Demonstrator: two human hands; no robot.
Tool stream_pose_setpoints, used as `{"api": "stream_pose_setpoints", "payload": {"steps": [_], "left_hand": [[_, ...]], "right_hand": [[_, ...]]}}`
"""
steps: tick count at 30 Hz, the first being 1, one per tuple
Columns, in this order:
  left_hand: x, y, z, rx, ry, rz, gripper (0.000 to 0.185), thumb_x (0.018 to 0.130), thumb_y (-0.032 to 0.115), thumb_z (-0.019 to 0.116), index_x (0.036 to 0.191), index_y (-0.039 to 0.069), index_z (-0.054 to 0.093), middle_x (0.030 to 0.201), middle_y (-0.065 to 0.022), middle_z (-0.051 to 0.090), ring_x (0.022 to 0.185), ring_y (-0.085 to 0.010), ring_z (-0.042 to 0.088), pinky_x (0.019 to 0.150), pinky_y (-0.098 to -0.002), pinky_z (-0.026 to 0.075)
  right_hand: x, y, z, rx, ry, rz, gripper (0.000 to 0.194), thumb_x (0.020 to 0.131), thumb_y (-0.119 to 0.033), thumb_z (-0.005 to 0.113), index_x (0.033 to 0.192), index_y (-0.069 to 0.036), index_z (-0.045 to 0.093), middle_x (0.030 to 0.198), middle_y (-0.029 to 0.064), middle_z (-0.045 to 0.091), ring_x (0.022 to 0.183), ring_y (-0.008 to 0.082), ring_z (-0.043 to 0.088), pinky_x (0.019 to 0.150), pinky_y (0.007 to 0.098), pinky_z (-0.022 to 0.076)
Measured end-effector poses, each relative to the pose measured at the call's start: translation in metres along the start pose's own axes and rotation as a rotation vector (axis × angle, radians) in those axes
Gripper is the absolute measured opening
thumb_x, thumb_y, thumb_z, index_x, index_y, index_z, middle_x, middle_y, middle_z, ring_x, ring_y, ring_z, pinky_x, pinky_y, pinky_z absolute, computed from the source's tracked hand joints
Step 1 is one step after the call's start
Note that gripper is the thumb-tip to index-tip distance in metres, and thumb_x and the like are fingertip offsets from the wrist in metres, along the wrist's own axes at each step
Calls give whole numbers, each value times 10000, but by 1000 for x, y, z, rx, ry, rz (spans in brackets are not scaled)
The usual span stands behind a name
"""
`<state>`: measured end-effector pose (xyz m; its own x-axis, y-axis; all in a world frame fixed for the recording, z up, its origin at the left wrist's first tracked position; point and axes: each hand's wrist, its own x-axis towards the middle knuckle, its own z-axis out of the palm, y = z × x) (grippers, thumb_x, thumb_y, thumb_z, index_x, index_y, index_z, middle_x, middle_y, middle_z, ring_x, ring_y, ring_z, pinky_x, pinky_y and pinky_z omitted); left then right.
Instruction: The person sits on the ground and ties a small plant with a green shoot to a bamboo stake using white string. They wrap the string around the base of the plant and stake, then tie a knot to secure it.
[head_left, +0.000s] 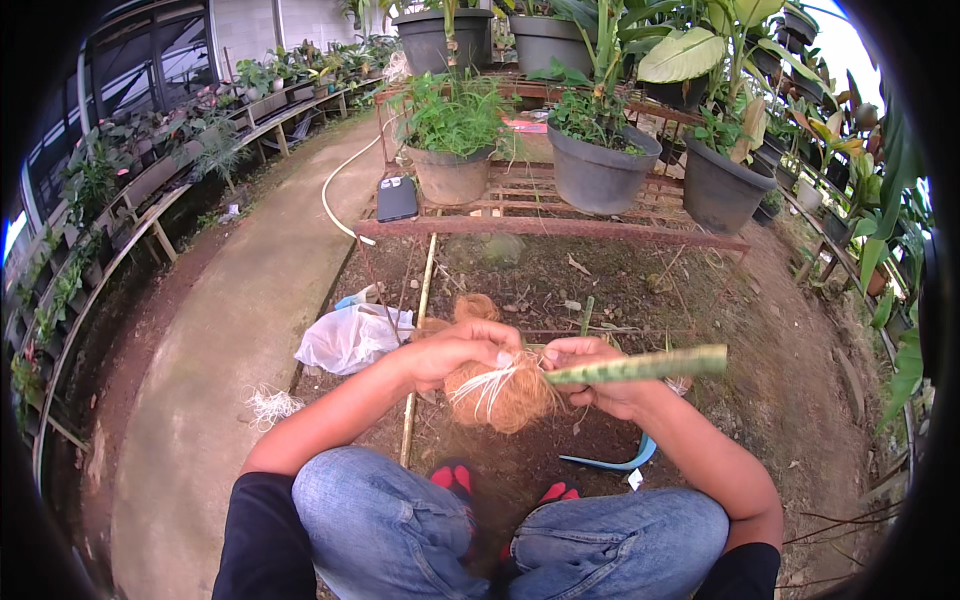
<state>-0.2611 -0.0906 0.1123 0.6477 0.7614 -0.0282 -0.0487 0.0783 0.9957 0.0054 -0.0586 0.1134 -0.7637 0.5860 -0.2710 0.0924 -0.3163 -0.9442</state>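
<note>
A ball of brown coconut fibre (510, 401), wound with white string (489, 386), hangs between my two hands above the soil. My left hand (461, 352) pinches the string and fibre at the top left of the ball. On the other side, my right hand (600, 375) grips near the base of a green, banded snake plant leaf (645, 366), its fingertips close to the fibre. The leaf sticks out to the right, blurred at its tip. How the leaf's base sits against the fibre is hidden by my fingers.
A white plastic bag (356, 337) and more coconut fibre (476, 307) lie left of the ball. Loose white string (271, 406) rests on the concrete path (202, 337). Ahead, a rusty metal rack (555, 226) holds potted plants (604, 169) and a phone (397, 199). A blue curved strip (619, 463) lies near my feet.
</note>
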Motion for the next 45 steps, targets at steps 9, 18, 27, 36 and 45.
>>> {"api": "stream_pose_setpoints", "payload": {"steps": [9, 18, 27, 36, 45], "left_hand": [[-11, 10, -10, 625, 411, 106, 172, 962, 191, 696, 986, 21, 698, 908, -9, 694, 866, -88, 613, 812, -290, 507], [-5, 15, 7, -91, 366, 382, 175, 1040, 165, 580, 1181, 63, 557, 1075, -33, 657, 965, -91, 649, 847, -274, 544], [0, 10, 14, -235, 208, 414, 287, 1044, 263, 555, 1234, 50, 527, 1155, -80, 635, 1070, -149, 654, 943, -337, 543], [8, 6, 19, -259, 201, 464, 353, 933, 351, 536, 1089, 35, 554, 1009, -119, 656, 899, -182, 635, 822, -359, 525], [10, 13, 31, -605, 298, 351, 653, 1001, 664, 418, 1196, 66, 594, 1044, -123, 687, 930, -270, 680, 827, -423, 555]], "right_hand": [[-21, -25, 44, -745, 40, -547, 192, 1009, -157, 589, 921, -10, 676, 792, 63, 668, 759, 158, 632, 748, 338, 504], [-1, -8, 31, -185, -97, 9, 194, 1070, -225, 556, 963, -91, 649, 667, -84, 380, 560, 54, 313, 527, 261, 237], [-9, -13, 18, -143, -10, -75, 165, 1050, -218, 574, 967, -98, 652, 665, -107, 352, 568, 34, 288, 515, 242, 199], [7, -5, 27, -14, 116, -139, 119, 1010, -148, 600, 935, -75, 656, 669, -98, 407, 555, 33, 322, 503, 253, 214], [7, -18, 31, 2, 210, -193, 142, 1044, -94, 559, 915, -58, 608, 626, -86, 385, 508, 54, 281, 494, 268, 210]]}}
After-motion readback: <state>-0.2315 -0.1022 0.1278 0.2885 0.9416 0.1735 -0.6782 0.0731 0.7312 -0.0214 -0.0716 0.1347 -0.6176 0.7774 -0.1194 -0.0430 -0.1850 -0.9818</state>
